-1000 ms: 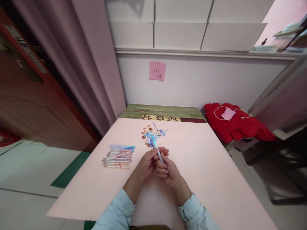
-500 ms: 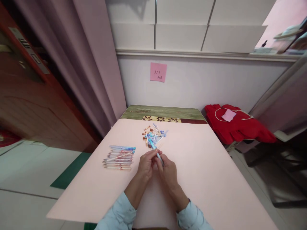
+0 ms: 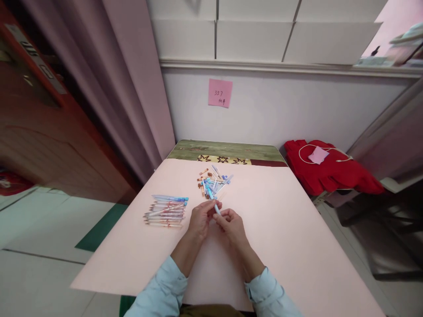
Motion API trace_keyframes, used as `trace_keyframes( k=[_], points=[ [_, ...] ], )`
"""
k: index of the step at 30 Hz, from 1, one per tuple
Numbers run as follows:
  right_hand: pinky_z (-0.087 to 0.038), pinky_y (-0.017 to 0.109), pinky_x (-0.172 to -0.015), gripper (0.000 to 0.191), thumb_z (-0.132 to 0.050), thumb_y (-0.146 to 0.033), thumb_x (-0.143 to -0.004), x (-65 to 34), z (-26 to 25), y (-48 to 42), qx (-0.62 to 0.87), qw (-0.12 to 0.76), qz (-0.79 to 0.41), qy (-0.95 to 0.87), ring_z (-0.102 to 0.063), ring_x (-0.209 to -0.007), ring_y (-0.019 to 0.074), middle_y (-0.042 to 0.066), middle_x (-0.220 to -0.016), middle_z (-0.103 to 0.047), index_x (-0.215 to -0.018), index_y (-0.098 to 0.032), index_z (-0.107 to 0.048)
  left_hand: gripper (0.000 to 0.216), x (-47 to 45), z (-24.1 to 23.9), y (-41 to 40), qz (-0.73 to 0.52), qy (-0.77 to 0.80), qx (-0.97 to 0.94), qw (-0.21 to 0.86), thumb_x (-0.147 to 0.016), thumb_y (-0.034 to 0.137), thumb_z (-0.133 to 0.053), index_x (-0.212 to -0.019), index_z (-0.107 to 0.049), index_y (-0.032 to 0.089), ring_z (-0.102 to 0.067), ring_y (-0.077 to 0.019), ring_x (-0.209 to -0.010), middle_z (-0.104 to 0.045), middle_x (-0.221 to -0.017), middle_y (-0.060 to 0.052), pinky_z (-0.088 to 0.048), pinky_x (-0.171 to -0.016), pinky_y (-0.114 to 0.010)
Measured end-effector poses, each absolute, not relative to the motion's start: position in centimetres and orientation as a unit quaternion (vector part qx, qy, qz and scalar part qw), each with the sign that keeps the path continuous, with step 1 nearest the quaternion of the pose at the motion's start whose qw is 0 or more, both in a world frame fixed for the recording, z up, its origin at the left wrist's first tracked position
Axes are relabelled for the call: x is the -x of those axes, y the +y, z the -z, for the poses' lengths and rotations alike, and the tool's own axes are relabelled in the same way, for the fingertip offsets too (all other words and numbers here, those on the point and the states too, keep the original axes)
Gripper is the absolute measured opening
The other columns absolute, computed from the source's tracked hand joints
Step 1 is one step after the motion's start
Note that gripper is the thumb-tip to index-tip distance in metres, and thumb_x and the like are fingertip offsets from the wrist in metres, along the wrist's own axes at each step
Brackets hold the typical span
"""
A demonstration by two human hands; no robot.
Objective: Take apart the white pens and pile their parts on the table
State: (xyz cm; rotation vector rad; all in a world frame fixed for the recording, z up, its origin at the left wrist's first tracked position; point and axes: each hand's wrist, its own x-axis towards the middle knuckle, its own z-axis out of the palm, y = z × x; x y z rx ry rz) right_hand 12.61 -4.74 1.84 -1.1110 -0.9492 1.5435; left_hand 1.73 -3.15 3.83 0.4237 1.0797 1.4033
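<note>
Both hands meet at a slim light-blue pen [image 3: 211, 193] near the middle of the table. My left hand [image 3: 201, 219] is closed on the pen's middle. At its near end, my right hand [image 3: 232, 224] pinches the pen between thumb and fingers. Just beyond lies a loose pile of pen parts [image 3: 216, 179], blue, white and brown; the held pen overlaps it in view, so touching or apart I cannot tell. To the left, several assembled pens [image 3: 165, 213] lie side by side, with blue-ended ones at the top of the row.
A pale pink sheet [image 3: 280, 246] covers the table, whose green patterned far edge [image 3: 228, 147] meets the wall. A red cloth [image 3: 333, 171] with a white cable lies at right. A pink note [image 3: 220, 93] is stuck on the wall. Curtain and door stand at left.
My right hand has opened its grip a little and shifted slightly right, showing more of the pen's near end. The whole view has tilted slightly. My left hand keeps its hold.
</note>
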Motion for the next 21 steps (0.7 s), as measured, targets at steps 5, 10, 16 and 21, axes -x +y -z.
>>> trace_keyframes(
  k=[5,10,16,21],
  points=[
    [-0.026,0.021,-0.038,0.051,-0.058,-0.069,-0.076,-12.4,-2.6,-5.0,0.422,0.423,-0.719,-0.356,-0.037,-0.037,0.0073,-0.006,-0.046,-0.047,-0.075,-0.017,-0.060,0.022,-1.8,-4.0,-3.2,-0.593,0.463,-0.194,0.630,-0.068,0.027,-0.077,-0.082,-0.071,0.011,-0.069,-0.0182,-0.069,-0.074,-0.082,-0.011,-0.055,-0.061,-0.025],
    [-0.027,0.018,-0.037,0.045,-0.070,-0.058,-0.070,-12.7,-2.7,-5.0,0.416,0.410,-0.745,-0.323,-0.040,-0.039,0.0052,-0.004,-0.051,-0.054,-0.075,-0.014,-0.062,0.019,-1.6,-4.2,-3.0,-0.625,0.451,-0.170,0.614,-0.075,0.029,-0.072,-0.080,-0.068,0.011,-0.067,-0.0144,-0.063,-0.072,-0.076,-0.009,-0.053,-0.057,-0.023],
    [-0.030,0.019,-0.038,0.040,-0.076,-0.052,-0.065,-13.0,-2.1,-4.8,0.484,0.447,-0.656,-0.368,-0.048,-0.042,0.0082,0.000,-0.056,-0.062,-0.071,-0.016,-0.060,0.012,0.6,-5.4,-2.2,-0.683,0.456,-0.140,0.553,-0.079,0.021,-0.069,-0.084,-0.067,0.010,-0.069,-0.0163,-0.070,-0.072,-0.079,-0.009,-0.058,-0.068,-0.029],
    [-0.028,0.020,-0.038,0.038,-0.068,-0.053,-0.071,-13.1,-2.2,-4.7,0.499,0.457,-0.621,-0.396,-0.043,-0.039,0.0081,-0.002,-0.050,-0.056,-0.070,-0.016,-0.063,0.011,1.6,-5.0,-2.5,-0.663,0.484,-0.155,0.550,-0.082,0.021,-0.064,-0.086,-0.065,0.011,-0.069,-0.0152,-0.065,-0.072,-0.084,-0.011,-0.058,-0.063,-0.029]
  ],
)
